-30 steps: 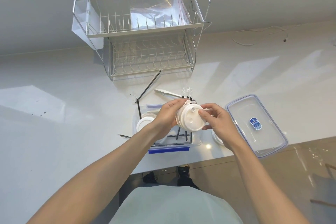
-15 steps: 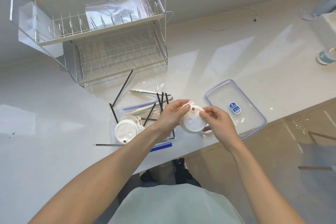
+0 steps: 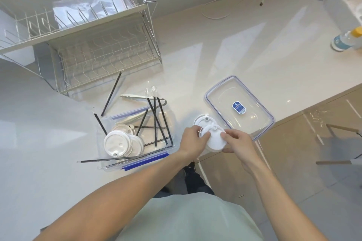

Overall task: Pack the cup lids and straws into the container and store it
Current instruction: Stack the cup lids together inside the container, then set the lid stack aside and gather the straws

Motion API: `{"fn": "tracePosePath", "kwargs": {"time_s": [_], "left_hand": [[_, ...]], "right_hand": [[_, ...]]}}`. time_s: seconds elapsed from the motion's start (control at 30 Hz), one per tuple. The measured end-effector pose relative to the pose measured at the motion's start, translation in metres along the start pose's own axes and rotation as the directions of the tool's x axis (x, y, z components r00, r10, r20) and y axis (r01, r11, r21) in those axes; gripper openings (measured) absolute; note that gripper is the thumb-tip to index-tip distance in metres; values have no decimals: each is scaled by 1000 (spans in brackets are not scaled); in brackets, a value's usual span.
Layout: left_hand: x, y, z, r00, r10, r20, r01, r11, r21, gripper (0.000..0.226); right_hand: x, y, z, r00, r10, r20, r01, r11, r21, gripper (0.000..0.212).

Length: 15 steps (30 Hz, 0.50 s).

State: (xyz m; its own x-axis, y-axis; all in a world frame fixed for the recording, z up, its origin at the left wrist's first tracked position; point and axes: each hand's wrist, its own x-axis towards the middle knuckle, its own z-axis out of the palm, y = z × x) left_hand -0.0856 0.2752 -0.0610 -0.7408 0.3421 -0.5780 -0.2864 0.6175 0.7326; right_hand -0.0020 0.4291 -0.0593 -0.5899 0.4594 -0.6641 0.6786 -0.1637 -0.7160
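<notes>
Both hands hold one white cup lid (image 3: 215,139) over the counter's front edge: my left hand (image 3: 193,140) pinches its left rim, my right hand (image 3: 238,143) its right rim. Another white lid (image 3: 202,121) lies on the counter just behind it. To the left stands the clear container (image 3: 168,115) with blue clips, holding several white lids (image 3: 117,144) and several black straws (image 3: 159,121). One black straw (image 3: 111,94) lies outside on the counter behind it. The container's clear lid (image 3: 238,106), blue-rimmed, rests to the right.
A two-tier wire dish rack (image 3: 82,31) with a clear plastic bag stands at the back left. Metal tongs (image 3: 141,97) lie behind the container. A white cable (image 3: 231,6) and a bottle (image 3: 344,40) are far right. Brown cabinets sit below the counter edge.
The view has swung right, so everything sits further left. My hands have lowered the lid towards the counter's front edge, near the second lid.
</notes>
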Motion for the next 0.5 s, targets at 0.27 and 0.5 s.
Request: {"fn": "tracePosePath", "kwargs": {"time_s": [0.27,0.5], "left_hand": [[36,8,-3,990,0,-142,22,988,155,38],[44,-4,8,994,-57,-95,76,973,218,35]], "right_hand": [[42,-16,28,985,-130,-113,104,971,-216,25],[51,-4,34,979,-180,-100,113,875,-472,25]]}}
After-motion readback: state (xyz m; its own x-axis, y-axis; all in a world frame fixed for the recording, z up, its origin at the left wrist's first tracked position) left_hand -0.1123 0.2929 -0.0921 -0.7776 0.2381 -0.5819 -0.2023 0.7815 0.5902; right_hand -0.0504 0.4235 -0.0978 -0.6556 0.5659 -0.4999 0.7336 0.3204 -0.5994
